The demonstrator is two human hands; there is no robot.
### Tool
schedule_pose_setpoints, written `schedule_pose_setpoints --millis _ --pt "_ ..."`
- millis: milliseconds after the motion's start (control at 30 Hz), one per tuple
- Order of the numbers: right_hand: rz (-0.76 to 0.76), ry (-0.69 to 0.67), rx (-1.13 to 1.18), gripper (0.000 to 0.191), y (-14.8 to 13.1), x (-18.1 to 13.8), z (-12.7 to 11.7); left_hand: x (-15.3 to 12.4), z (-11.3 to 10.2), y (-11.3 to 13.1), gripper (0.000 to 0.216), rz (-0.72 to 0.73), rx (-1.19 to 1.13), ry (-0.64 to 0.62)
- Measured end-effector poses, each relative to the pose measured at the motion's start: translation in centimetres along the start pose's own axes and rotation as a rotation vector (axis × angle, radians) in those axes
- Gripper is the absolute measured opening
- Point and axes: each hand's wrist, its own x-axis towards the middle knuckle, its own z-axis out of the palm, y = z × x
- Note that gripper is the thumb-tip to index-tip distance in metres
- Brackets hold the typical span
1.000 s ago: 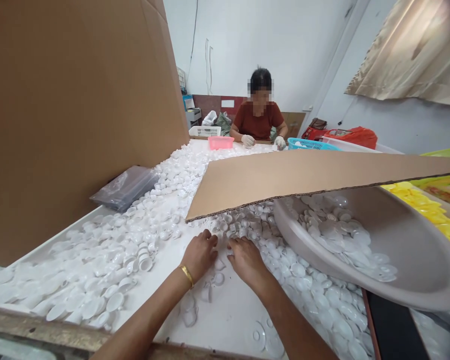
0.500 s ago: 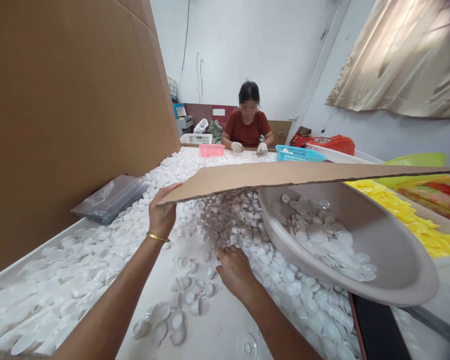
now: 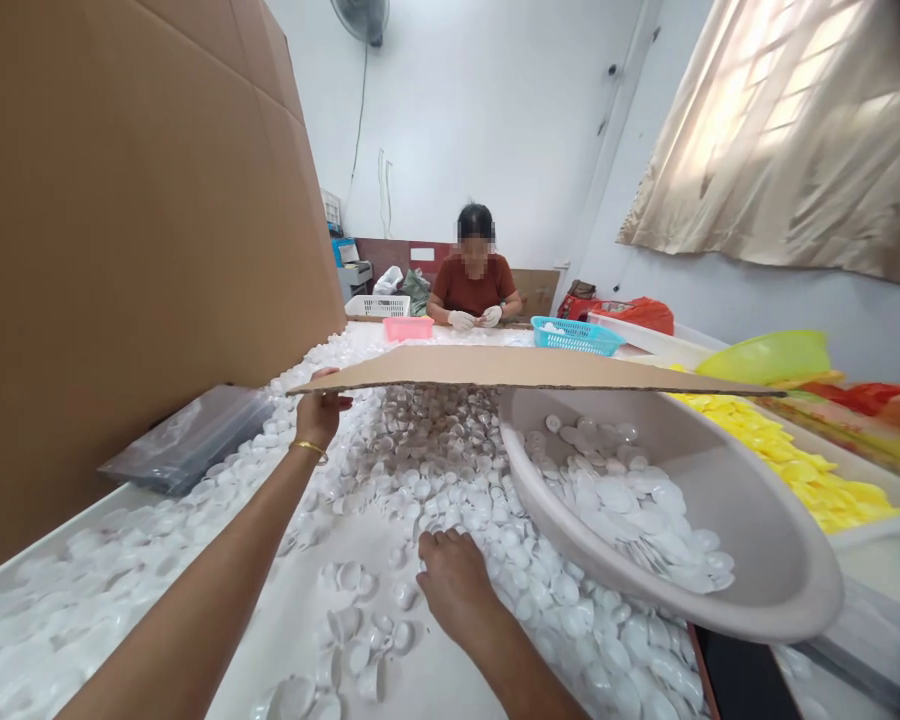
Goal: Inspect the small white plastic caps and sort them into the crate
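Note:
My left hand (image 3: 319, 412) grips the left corner of a flat brown cardboard sheet (image 3: 495, 368), closed with the thumb above and the fingers below. The sheet reaches across to the right, over the far rim of a grey basin (image 3: 784, 520). Inside the basin lie thin white plastic discs (image 3: 630, 505). Down at the white tabletop, my right hand (image 3: 456, 580) has its fingers curled, and their tips are hidden. Small white plastic cups (image 3: 360, 640) lie to its left, and a heap of white plastic pieces (image 3: 562, 590) is at its right.
A tall cardboard panel (image 3: 142, 250) stands at left, with a clear plastic packet (image 3: 187, 440) beside it. Opposite sits a gloved co-worker (image 3: 474, 285), near a pink basket (image 3: 409, 328) and a blue basket (image 3: 577, 340). Yellow pieces (image 3: 802, 465) fill a tray at right. A dark flat object (image 3: 746, 675) lies below the basin.
The view has tilted up a little. The cardboard sheet's right end has come into view and the sheet lies more level. The co-worker's gloved hands have come together.

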Motion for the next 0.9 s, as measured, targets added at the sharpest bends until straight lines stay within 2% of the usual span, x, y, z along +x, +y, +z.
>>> schedule_pose_setpoints --millis 200,333,667,733,900 --pt "0.012 0.009 0.012 0.02 0.0 0.2 0.3 -1.1 -0.6 -0.6 0.053 -0.05 -0.068 -0.045" --pt "0.006 0.0 0.013 0.023 0.0 0.1 0.1 -2.0 -1.0 -0.3 0.065 -0.048 -0.032 -0.054" --pt "-0.024 0.0 -0.018 0.019 -0.1 0.0 -0.2 -7.2 -1.4 1.5 0.082 -0.149 0.016 -0.053" --pt "-0.031 0.004 -0.02 0.018 -0.1 0.0 -0.2 -7.4 -1.4 1.7 0.082 -0.141 0.012 -0.028" --pt "-0.024 0.044 -0.002 0.015 -0.2 -0.1 -0.5 -6.5 -1.5 1.9 0.063 -0.024 0.073 0.005"
